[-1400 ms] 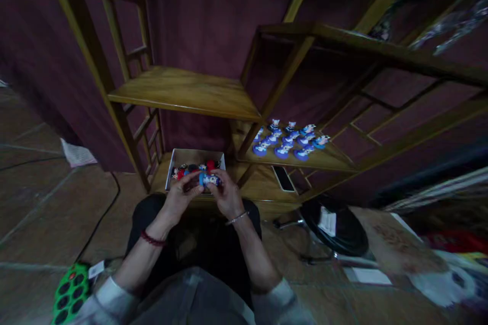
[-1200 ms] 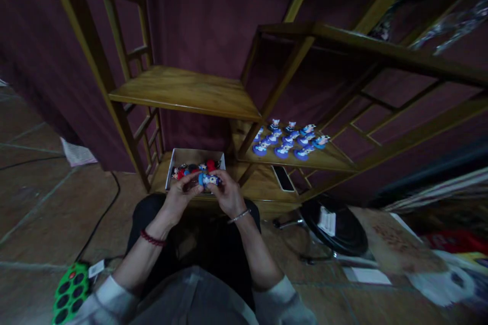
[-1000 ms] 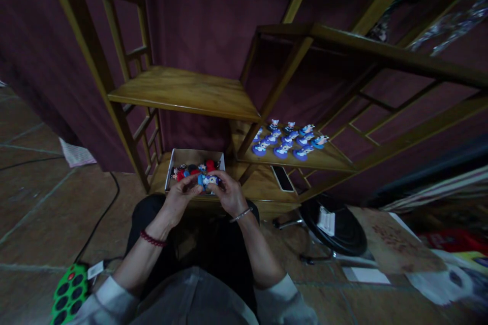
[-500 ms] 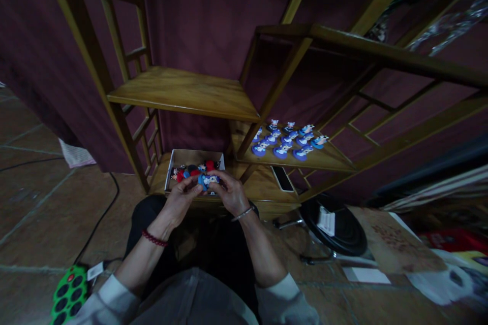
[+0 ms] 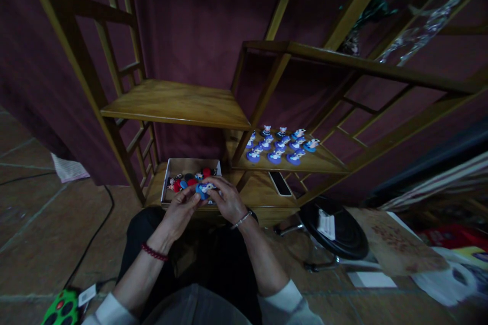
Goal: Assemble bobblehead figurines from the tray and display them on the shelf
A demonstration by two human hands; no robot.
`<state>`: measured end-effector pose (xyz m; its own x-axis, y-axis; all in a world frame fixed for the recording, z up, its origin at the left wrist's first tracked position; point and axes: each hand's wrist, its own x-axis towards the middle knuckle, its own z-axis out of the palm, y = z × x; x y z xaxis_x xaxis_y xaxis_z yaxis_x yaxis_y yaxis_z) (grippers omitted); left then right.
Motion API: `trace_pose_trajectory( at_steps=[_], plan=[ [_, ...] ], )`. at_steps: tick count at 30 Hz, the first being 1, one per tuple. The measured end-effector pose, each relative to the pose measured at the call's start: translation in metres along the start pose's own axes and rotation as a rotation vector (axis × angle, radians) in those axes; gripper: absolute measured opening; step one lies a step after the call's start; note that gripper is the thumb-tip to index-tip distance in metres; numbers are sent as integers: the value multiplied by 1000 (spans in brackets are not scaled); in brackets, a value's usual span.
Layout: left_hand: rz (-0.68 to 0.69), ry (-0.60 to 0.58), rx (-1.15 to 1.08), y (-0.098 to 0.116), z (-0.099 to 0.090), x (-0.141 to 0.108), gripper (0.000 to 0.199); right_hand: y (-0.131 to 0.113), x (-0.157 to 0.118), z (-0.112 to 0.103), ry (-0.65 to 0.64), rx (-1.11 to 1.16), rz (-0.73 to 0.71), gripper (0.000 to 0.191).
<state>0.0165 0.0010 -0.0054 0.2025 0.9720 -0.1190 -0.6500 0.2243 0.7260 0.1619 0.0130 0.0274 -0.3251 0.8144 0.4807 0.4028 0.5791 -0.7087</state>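
A small figurine with a blue base (image 5: pixel 205 190) is held between my two hands, just over the near edge of a white-rimmed box (image 5: pixel 164 188). My left hand (image 5: pixel 183 208) grips its base from the left, and my right hand (image 5: pixel 229 200) has its fingers around the upper part from the right. Inside the box lie several red, black and blue figurines (image 5: pixel 177 183), partly hidden by my hands. On the shelf to the right stand several figurines in rows, most on purple bases (image 5: pixel 275 156), a few on blue ones (image 5: pixel 311 145).
A wooden shelf board (image 5: pixel 175 104) juts out above the box. A phone (image 5: pixel 280 183) lies on the lower board. At right are a black round stool (image 5: pixel 339 228) and plastic bags (image 5: pixel 442 274). A green object (image 5: pixel 63 310) and a cable lie on the floor at left.
The camera view has shifted, so the shelf and figurines sit slightly lower and further left. Both hands still hold the figurine, which looks slightly turned.
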Motion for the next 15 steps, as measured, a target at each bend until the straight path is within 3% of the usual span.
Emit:
trace_pose_trajectory(
  at_steps=[15],
  plan=[
    [-10,-3,-18,-4,7,-1,28,1,-2,-2,34,-42,101,20]
  ],
)
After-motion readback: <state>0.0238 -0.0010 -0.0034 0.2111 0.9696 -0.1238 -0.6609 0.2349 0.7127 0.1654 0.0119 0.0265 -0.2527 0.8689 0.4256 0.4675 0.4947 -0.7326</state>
